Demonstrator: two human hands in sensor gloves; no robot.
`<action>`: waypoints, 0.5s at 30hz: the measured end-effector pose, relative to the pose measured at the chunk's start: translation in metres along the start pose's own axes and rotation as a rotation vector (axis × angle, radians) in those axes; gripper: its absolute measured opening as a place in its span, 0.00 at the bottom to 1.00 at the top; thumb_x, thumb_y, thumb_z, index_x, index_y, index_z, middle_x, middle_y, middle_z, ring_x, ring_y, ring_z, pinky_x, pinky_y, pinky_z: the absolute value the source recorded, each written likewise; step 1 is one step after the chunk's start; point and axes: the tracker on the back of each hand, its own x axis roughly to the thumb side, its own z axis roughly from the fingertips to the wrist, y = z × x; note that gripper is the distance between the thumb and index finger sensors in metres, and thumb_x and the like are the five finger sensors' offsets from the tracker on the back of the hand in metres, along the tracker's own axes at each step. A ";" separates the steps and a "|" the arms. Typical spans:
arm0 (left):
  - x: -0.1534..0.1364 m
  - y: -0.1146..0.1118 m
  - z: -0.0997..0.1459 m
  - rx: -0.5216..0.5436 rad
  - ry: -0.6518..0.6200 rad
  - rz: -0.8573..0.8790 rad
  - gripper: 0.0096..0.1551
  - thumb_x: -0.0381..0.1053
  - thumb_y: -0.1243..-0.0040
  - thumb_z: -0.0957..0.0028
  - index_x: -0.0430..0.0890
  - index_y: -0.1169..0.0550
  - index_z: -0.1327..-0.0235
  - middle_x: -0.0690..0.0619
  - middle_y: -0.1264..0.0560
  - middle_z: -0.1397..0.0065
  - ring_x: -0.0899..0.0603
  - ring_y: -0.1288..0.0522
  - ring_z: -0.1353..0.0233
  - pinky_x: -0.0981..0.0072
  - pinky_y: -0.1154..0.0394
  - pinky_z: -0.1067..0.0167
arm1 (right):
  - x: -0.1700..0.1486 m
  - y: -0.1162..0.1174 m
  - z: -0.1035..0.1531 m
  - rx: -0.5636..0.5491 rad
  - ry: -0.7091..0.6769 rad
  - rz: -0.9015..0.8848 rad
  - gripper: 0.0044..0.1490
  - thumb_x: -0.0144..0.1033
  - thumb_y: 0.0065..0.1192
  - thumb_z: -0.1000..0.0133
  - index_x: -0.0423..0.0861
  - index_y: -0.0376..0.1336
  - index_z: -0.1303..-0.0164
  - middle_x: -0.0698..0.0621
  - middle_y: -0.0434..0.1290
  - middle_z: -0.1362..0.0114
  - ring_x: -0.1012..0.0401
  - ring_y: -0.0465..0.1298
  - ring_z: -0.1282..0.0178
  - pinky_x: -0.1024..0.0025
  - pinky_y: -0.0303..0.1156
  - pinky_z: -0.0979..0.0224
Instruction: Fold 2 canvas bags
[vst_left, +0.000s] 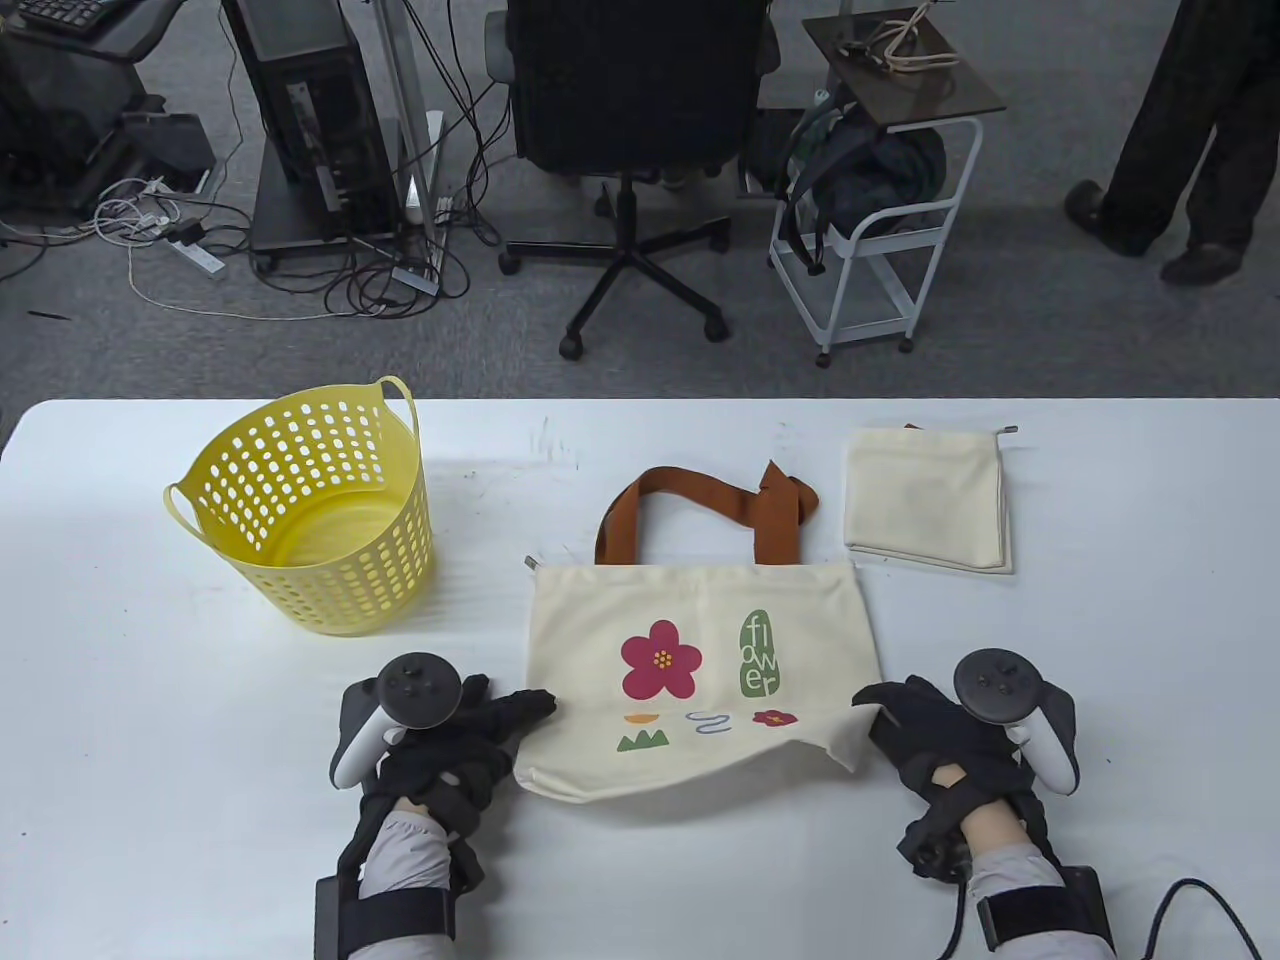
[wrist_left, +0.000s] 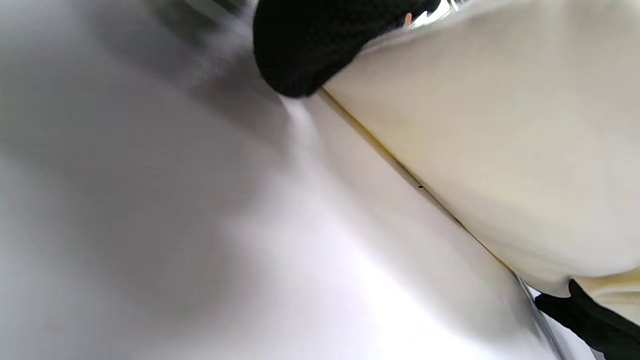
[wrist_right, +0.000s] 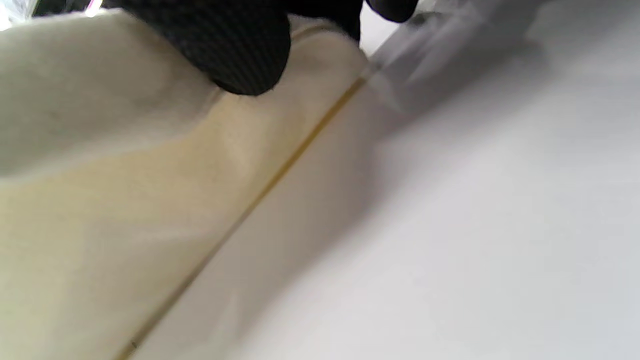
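The flower bag (vst_left: 700, 680) looked soft and light; left hand (vst_left: 450, 740) at eight o'clock and right hand (vst_left: 930, 730) at four pinched its near corners, the best holds.

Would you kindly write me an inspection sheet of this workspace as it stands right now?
Surface: white table, faint scuffs near the far edge.
Job's things: printed flower bag lying flat, brown handles pointing away, near right corner lifted; folded plain bag at far right.
Clutter: yellow perforated basket on the left; nothing seen in it.
Grippers: left hand at the bag's near left corner, fingers on the cloth; right hand pinches the lifted right corner.
Cables: one lead from the right wrist; tangled wires on the floor.
Surroundings: office chair, white cart, a standing person's legs.
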 end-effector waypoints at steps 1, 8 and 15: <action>0.000 0.000 0.000 -0.001 -0.001 0.001 0.40 0.32 0.29 0.45 0.58 0.30 0.21 0.58 0.34 0.16 0.40 0.62 0.15 0.36 0.67 0.28 | 0.000 0.000 0.000 -0.013 0.005 -0.017 0.27 0.39 0.59 0.42 0.47 0.64 0.32 0.45 0.67 0.26 0.43 0.49 0.18 0.39 0.39 0.20; 0.010 -0.004 0.002 0.193 0.008 -0.039 0.27 0.53 0.36 0.39 0.51 0.23 0.25 0.51 0.25 0.23 0.39 0.47 0.15 0.29 0.59 0.27 | 0.004 0.005 -0.001 -0.063 0.043 0.041 0.28 0.40 0.57 0.41 0.44 0.61 0.31 0.43 0.71 0.33 0.45 0.55 0.20 0.39 0.41 0.20; 0.037 -0.014 0.004 0.398 0.085 -0.248 0.26 0.51 0.35 0.38 0.43 0.20 0.30 0.47 0.15 0.39 0.39 0.24 0.31 0.32 0.41 0.29 | 0.005 0.011 -0.002 -0.028 0.070 0.081 0.38 0.46 0.62 0.43 0.41 0.55 0.27 0.41 0.68 0.33 0.48 0.51 0.20 0.41 0.37 0.20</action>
